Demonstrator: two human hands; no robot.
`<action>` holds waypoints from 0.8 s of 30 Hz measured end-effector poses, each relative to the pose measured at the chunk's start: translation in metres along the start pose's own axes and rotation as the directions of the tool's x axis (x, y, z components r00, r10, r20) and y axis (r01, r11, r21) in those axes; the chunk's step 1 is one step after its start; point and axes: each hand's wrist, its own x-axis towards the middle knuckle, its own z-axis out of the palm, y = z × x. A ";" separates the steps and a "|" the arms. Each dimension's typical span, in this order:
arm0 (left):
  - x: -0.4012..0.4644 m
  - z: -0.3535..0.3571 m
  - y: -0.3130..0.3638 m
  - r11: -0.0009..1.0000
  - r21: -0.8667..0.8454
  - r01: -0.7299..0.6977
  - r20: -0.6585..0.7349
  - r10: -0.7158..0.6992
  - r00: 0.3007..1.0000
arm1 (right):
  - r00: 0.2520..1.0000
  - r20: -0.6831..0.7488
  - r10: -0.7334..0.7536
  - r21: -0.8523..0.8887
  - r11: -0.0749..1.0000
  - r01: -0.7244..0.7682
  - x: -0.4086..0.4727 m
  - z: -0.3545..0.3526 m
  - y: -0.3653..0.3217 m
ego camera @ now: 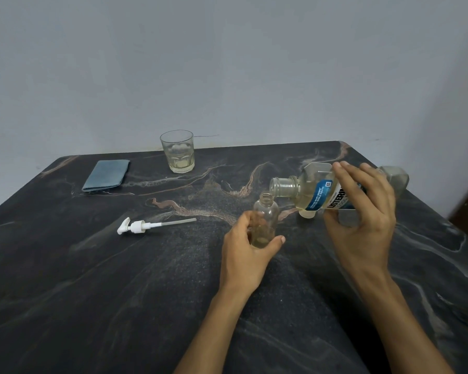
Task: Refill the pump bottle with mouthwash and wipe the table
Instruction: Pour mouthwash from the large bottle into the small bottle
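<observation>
Left hand (pixel 247 245) gripping small pump bottle (pixel 265 217) upright on table (pixel 119 292), right hand (pixel 362 211) holding mouthwash bottle (pixel 316 191) tilted, mouth just above bottle neck, pump head (pixel 138 226) lying to left, folded cloth (pixel 106 175) & 1 glass (pixel 177 152) near far edge

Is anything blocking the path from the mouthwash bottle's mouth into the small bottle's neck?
Nothing visible. The mouthwash bottle, tipped in the right hand, has its open mouth just above the uncapped small bottle, which the left hand holds upright. The pump head lies off to the left on the table.
</observation>
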 end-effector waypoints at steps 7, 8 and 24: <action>0.000 0.000 0.000 1.000 -0.006 0.000 -0.001 0.000 1.000 | 1.000 0.000 0.001 0.000 1.000 -0.001 0.000 0.000 0.000; 0.000 0.000 0.000 1.000 -0.006 0.002 0.001 -0.002 1.000 | 1.000 -0.001 0.000 -0.003 1.000 0.000 0.000 0.000 0.000; 0.000 0.000 0.000 1.000 -0.001 0.010 -0.005 -0.010 1.000 | 1.000 0.003 0.002 -0.003 1.000 -0.002 0.000 -0.001 -0.001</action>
